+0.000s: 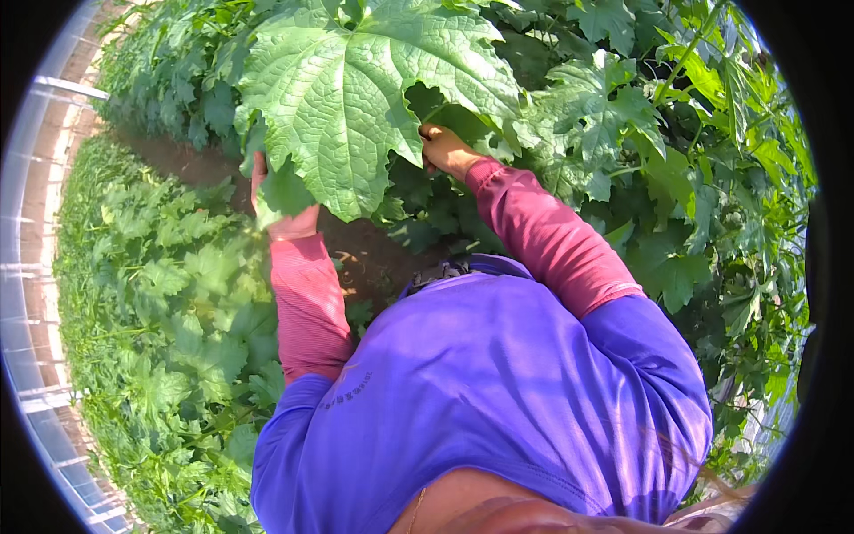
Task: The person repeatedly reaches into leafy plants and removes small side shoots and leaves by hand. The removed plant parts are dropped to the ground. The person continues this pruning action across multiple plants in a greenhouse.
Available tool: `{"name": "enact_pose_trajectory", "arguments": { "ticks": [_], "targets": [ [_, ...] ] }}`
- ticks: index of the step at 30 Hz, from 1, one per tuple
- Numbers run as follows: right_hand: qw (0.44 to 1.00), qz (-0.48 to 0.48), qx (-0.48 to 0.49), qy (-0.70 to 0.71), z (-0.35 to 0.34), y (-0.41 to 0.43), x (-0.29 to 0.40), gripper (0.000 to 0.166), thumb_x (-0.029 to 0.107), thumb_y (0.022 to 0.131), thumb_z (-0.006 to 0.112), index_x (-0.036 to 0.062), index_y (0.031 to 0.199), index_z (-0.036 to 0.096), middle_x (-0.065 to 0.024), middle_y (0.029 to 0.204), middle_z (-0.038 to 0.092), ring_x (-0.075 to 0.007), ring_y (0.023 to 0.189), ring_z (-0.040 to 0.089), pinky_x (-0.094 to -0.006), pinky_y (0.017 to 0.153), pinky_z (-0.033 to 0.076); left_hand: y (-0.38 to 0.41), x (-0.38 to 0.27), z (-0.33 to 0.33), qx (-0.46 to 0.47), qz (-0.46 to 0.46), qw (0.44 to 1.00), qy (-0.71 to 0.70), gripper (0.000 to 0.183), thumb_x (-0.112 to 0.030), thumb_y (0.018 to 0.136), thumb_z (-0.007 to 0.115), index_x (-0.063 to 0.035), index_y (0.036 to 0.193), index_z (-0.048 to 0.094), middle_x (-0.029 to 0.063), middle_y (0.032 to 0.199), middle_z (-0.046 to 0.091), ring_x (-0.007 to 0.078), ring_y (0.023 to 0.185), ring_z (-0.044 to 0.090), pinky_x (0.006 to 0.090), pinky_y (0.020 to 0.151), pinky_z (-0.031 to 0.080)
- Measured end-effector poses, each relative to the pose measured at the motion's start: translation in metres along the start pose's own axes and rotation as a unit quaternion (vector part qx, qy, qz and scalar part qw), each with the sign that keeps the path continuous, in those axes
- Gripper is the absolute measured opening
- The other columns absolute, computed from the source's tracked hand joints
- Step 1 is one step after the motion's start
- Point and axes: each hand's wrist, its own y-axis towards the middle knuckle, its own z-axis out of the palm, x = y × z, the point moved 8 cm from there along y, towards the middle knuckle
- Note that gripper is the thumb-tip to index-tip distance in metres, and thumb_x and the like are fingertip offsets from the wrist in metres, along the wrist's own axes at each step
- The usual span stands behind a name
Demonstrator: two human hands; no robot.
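A large, lobed green vine leaf (pixel 347 87) spreads in front of me, lit by the sun, with its pale veins showing. My left hand (pixel 297 221) is at the leaf's lower left side. A smaller leaf part (pixel 283 190) covers its palm, and only a finger and the heel of the hand show. My right hand (pixel 450 150) reaches the leaf's right edge with its fingers curled. A thin pale leaf stalk (pixel 435 111) runs up near those fingertips; the leaf partly hides them, so I cannot tell what they grip.
Dense vines with broad leaves (pixel 587 127) rise on the right. A lower bed of leafy plants (pixel 173 300) fills the left. Brown soil (pixel 373 257) shows between the rows. Beyond the left bed curves a translucent greenhouse wall (pixel 27 267) with pale bars.
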Motion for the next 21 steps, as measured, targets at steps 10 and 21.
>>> {"name": "enact_pose_trajectory", "arguments": {
  "ticks": [10, 21],
  "targets": [
    [0.973, -0.049, 0.015, 0.225, -0.020, -0.055, -0.049, 0.031, 0.032, 0.094, 0.051, 0.0027, 0.097, 0.059, -0.0043, 0.073, 0.059, -0.0131, 0.056, 0.055, -0.0273, 0.051, 0.048, -0.041, 0.172, -0.057, -0.069, -0.215, 0.969, -0.104, 0.035, -0.022, 0.091, 0.041, -0.0009, 0.117, 0.050, 0.0161, 0.124, 0.050, 0.0320, 0.113, 0.047, 0.0426, 0.102, 0.033],
    [0.993, 0.007, 0.014, 0.113, -0.075, -0.108, -0.053, 0.025, -0.001, 0.081, 0.052, -0.0039, 0.106, 0.058, -0.0079, 0.092, 0.059, -0.0150, 0.081, 0.058, -0.0253, 0.075, 0.046, -0.086, 0.193, -0.047, -0.153, -0.242, 0.958, 0.016, 0.028, -0.021, 0.093, 0.043, -0.0017, 0.111, 0.052, 0.0117, 0.111, 0.055, 0.0264, 0.099, 0.052, 0.0385, 0.089, 0.040]
  ]
}}
